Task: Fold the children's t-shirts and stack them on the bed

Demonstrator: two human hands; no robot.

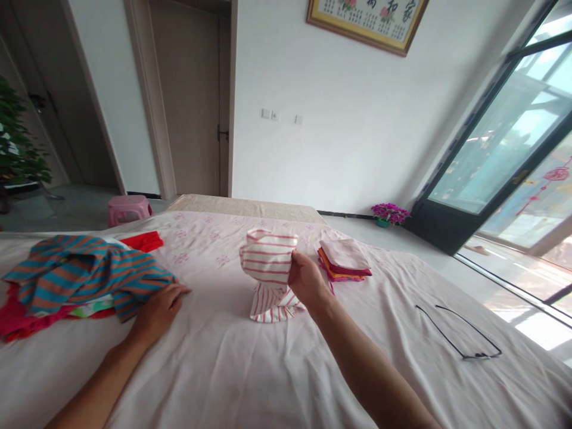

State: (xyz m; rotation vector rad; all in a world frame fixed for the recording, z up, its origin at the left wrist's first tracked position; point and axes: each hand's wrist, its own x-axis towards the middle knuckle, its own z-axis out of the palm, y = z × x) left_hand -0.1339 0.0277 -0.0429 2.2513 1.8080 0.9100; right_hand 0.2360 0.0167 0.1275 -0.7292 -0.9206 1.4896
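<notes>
A white garment with red stripes point(269, 256) is pinched in my right hand point(307, 279) over the middle of the bed. Its upper part is raised in a folded bundle, and its lower end rests on the sheet. My left hand point(159, 310) lies low on the sheet with its fingers stretched out, against the edge of a blue and brown striped garment point(89, 268). That garment lies crumpled on a loose heap with a pink-red cloth point(38, 319) under it. To the right of the held garment is a stack of folded cloths point(345, 259), pale pink on top.
Eyeglasses point(480, 356) lie on the right side of the pale bed sheet point(214, 369). A red cloth point(143, 241) is behind the heap. Beyond the bed stand a pink stool point(129, 208), purple flowers point(390, 213) and a glass door point(496, 149).
</notes>
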